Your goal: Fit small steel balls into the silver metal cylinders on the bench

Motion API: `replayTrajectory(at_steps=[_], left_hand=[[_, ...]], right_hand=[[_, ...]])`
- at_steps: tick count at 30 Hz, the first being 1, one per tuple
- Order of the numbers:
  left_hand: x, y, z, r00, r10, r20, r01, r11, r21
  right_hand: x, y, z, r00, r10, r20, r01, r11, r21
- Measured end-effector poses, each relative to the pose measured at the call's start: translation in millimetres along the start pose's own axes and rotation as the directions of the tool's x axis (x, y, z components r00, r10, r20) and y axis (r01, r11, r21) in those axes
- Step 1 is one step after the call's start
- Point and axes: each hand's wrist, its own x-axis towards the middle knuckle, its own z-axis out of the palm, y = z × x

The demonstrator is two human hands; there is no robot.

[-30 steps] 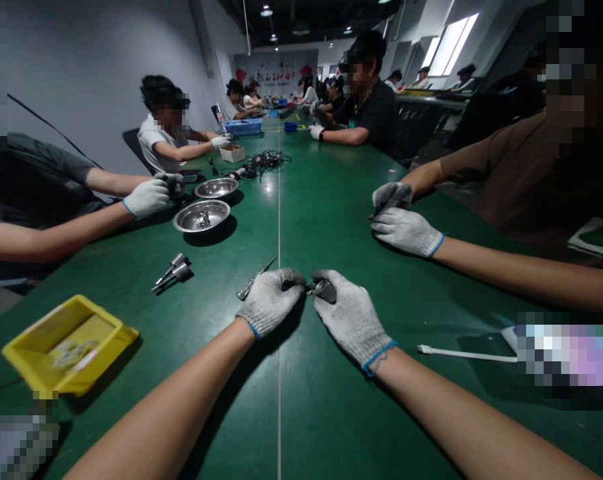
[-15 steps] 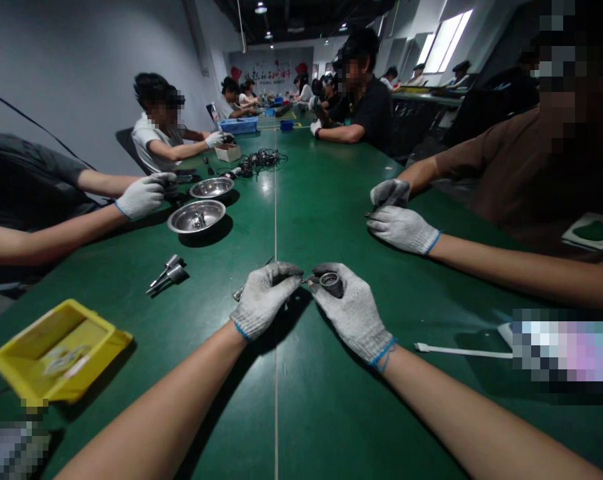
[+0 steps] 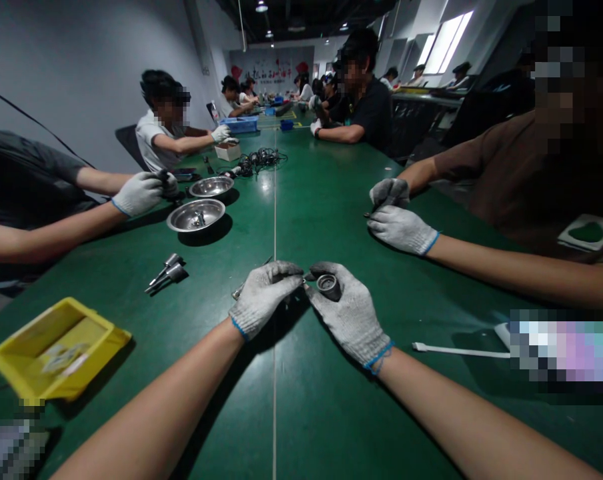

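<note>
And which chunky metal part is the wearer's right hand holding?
The dark cylinder in the right hand, round end up; the stemmed pair lies on the table.

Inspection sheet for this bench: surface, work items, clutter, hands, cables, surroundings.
Surface: green table, pale line running lengthwise.
Work items: dark cylindrical part in the right hand; small piece between the hands, too small to identify.
Clutter: yellow bin holding pale pieces, two metal bowls, two metal parts.
Hands: both gloved; right closed on the cylindrical part; left hand, grip unclear.
Cables: black cable tangle farther up; white cable at right.
Surroundings: co-workers along both sides.
</note>
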Motion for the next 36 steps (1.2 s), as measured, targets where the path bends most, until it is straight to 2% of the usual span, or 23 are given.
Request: replayTrajectory(at_steps=[6, 11, 16, 23, 28, 36], left_hand=[[-0.9, 1.0, -1.0, 1.000, -0.003, 0.001, 0.003, 1.000, 0.017], [-0.4, -0.8, -0.9, 0.998, 0.052, -0.026, -0.052, 0.999, 0.004], [-3.2, 0.3, 0.9, 0.998, 0.039, 0.042, -0.041, 0.998, 0.044], [-5.3, -0.7, 2.6, 0.995, 0.097, 0.004, -0.097, 0.989, 0.115], [-4.5, -4.1, 3.6, 0.975, 0.220, -0.042, -0.206, 0.954, 0.218], [-7.2, -5.7, 5.5, 0.946, 0.321, -0.049, -0.280, 0.884, 0.374]], right_hand=[[-1.0, -0.9, 1.1, 1.000, 0.005, -0.008, -0.005, 1.000, 0.002], [-0.5, 0.6, 0.3, 1.000, 0.004, -0.025, -0.004, 1.000, 0.004], [-0.5, 2.7, 2.0, 0.998, 0.010, -0.058, -0.008, 1.000, 0.030], [-1.0, 2.5, 2.2, 0.998, -0.011, -0.062, 0.012, 1.000, 0.017], [-1.3, 3.4, 3.7, 0.997, -0.006, -0.083, 0.008, 1.000, 0.017], [-1.0, 3.4, 3.4, 0.996, -0.003, -0.093, 0.005, 1.000, 0.016]])
